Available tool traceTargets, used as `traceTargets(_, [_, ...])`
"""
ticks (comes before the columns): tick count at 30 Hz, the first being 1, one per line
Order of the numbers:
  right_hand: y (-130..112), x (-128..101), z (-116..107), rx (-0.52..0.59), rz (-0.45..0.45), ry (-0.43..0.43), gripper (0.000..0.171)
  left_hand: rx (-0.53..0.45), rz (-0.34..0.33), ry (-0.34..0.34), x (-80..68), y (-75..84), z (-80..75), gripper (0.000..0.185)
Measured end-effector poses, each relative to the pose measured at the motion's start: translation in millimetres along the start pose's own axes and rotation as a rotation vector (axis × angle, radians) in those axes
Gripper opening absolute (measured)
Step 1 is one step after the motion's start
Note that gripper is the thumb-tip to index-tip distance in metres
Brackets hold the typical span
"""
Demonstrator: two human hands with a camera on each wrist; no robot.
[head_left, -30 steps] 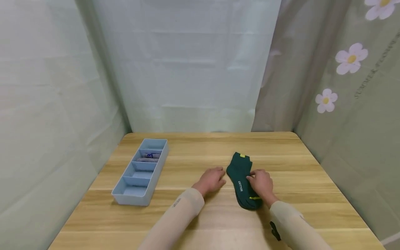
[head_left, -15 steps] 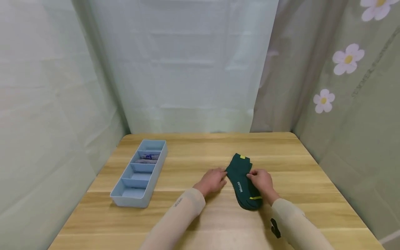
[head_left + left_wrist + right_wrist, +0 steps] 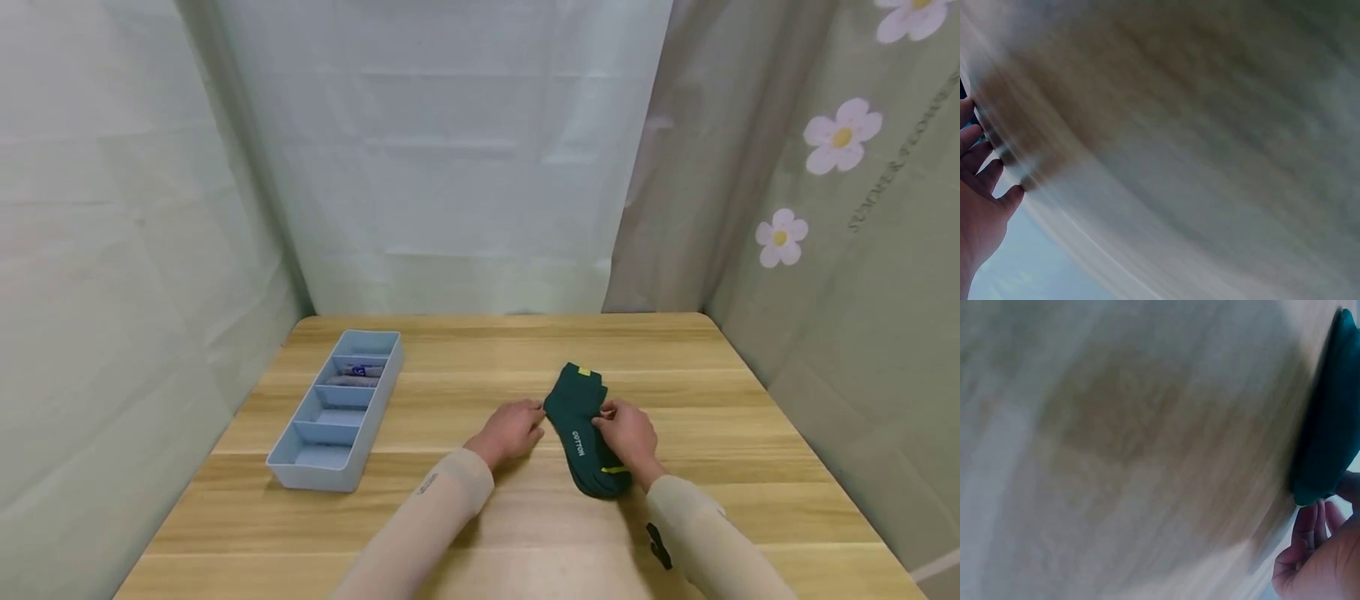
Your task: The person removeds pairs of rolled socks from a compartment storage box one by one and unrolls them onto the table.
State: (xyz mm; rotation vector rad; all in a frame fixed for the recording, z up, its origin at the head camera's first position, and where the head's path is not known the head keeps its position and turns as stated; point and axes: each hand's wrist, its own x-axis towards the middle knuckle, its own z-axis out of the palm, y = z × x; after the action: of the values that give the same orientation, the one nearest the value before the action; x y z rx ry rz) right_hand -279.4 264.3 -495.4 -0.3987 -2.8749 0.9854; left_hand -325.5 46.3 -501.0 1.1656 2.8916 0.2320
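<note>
A dark green sock [image 3: 581,425] with "COTTON" lettering and yellow marks lies flat on the wooden table [image 3: 465,375], cuff pointing away from me. My left hand [image 3: 512,430] rests flat on the table, its fingertips touching the sock's left edge; in the left wrist view the fingers [image 3: 982,169] look fairly straight. On the sock's right side my right hand [image 3: 627,437] pinches the edge near the middle with curled fingers. The right wrist view, though blurred, shows the sock [image 3: 1329,431] and the curled fingers [image 3: 1307,540] just below it.
A light blue divided tray [image 3: 378,392] stands at the left of the table, with grey and blue folded socks [image 3: 356,377] in the second compartment from the far end. Fabric sheets wall the table on three sides; flowered cloth hangs on the right.
My right hand's fingers have curled in on the sock's right edge. The left hand has barely shifted, and the sock stays in place.
</note>
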Motion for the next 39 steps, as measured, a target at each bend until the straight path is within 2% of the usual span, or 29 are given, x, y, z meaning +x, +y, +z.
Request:
traceTargets(6, [-2, 6, -1, -0.022, 0.015, -0.033, 0.041, -0.015, -0.008, -0.017, -1.1, 1.0, -2.0, 0.039])
traceTargets(11, [-5, 9, -3, -0.037, -0.01, -0.043, 0.034, -0.024, -0.001, -0.015, -1.2, 2.3, -2.1, 0.038])
traceTargets(19, [-5, 14, -2, 0.06, -0.091, 0.032, 0.018, -0.019, -0.008, -0.005, -1.1, 1.0, -0.9, 0.038])
traceTargets(26, [-2, 17, -10, 0.105, -0.088, 0.009, 0.011, -0.023, 0.002, 0.012, -2.9, 2.8, -3.9, 0.039])
traceTargets(30, [-3, 14, -13, 0.106, -0.097, -0.008, 0.016, -0.008, 0.023, -0.019, -3.9, 5.6, -5.2, 0.042])
traceTargets(35, [6, 14, -16, 0.129, -0.062, -0.033, 0.027, 0.035, 0.03, -0.077, -4.9, 8.0, -3.9, 0.045])
traceTargets(39, [16, 14, -22, 0.153, -0.017, -0.029, 0.033, 0.031, 0.016, -0.068, -4.2, 9.4, -2.0, 0.045])
